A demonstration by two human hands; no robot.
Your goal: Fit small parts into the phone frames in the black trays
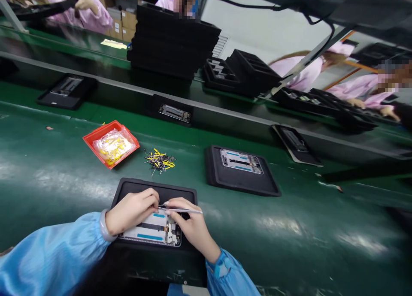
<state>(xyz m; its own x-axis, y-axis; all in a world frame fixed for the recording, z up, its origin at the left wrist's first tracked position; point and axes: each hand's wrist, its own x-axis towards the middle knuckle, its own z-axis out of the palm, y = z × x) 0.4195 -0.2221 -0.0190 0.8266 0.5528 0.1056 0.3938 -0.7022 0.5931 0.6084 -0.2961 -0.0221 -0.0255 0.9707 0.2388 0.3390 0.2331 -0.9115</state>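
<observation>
An opened phone body [149, 227] with white panels, blue strips and a circuit board lies in a black foam tray [189, 195] close to me. My right hand [193, 229] pinches slim metal tweezers [185, 210], whose tips point left at the phone's far edge. Against that same edge, my left hand [137, 210] rests with its fingers closed, touching the tweezer tips or a small dark part there; the fingers hide which. Beyond the tray lies a loose pile of small black and yellow parts [159, 161].
Left of the pile, a red bin [92, 148] holds bagged yellow parts. To the right, another phone body [241, 161] lies on stacked black trays [225, 182]. More trayed phones line the belt [128, 103] behind. Tall black trays [170, 43] and several people in pink stand farther back.
</observation>
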